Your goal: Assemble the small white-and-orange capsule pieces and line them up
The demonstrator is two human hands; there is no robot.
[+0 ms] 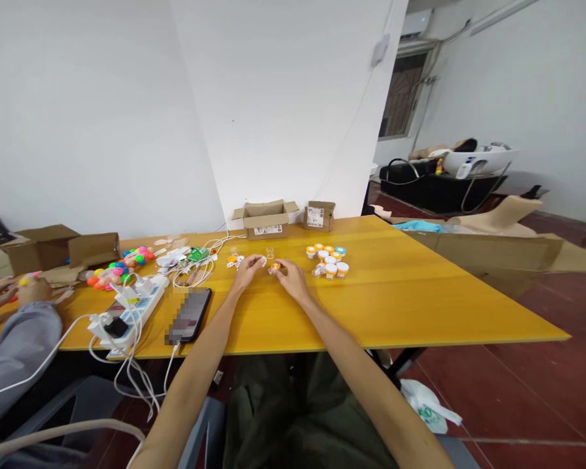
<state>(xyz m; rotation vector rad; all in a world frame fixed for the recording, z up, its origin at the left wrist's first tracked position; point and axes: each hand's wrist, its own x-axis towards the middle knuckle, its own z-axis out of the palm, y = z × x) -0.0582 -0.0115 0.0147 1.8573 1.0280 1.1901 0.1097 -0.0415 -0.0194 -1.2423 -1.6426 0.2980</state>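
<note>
From my remote seat, going left to right, I have a co-worker's hands (35, 288) at the table's far end, then a heap of bright balls (112, 277), a crowded power strip (149, 299) and a phone (195, 316).

Next come the loose parts (234, 262), a small scatter of white and orange pieces just beside my left hand (248, 270). That hand is nearly closed, thumb and fingertips pinching what looks like a white disc (263, 261). Behind my hands are an open box (265, 228) and, nearer, a clear cup (270, 253). My right hand (292, 279) is curled, its fingertips closed on a small orange-and-clear piece (274, 267), held apart from the disc.

Further right is a smaller box (319, 218), and in front of it the jars (330, 259), bunched on the table (395, 293) with orange, white and 1 blue top.

I'd judge that bunch mostly done, roughly 10 of them; the 2 pieces in hand look unjoined, and the scatter remains. I can't count it exactly.
</note>
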